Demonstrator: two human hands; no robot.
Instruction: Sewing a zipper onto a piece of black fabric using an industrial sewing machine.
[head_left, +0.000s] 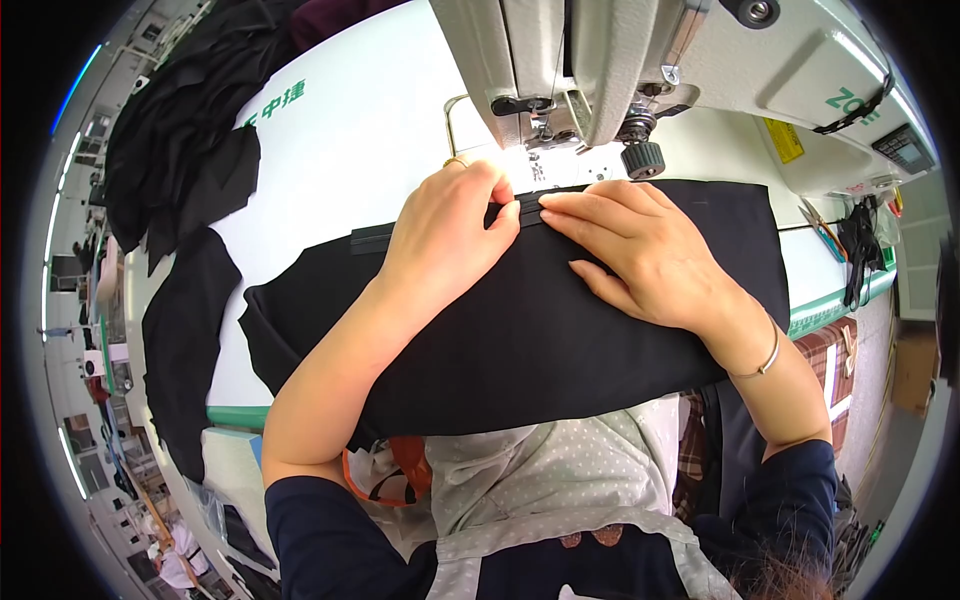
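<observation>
A large piece of black fabric [480, 330] lies across the front of the sewing machine [560, 70] and hangs toward my lap. Along its far edge runs a narrow black strip [372, 238]; whether it is a zipper or a folded band I cannot tell. My left hand [440, 215] is closed, its thumb and forefinger pinching the strip just short of the needle area. Close beside it, my right hand [640, 245] presses outstretched fingertips on the same strip, its thumb apart on the fabric. The presser foot [540, 130] stands just beyond both hands, not over the strip.
Dark fabric [190, 110] is heaped at the far left, and another black cut piece [190, 340] drapes over the table's left edge. Scissors [824, 228] and a bundle of black strips [860, 245] are at the right. The machine's handwheel-like black knob [643, 160] sits near my right hand.
</observation>
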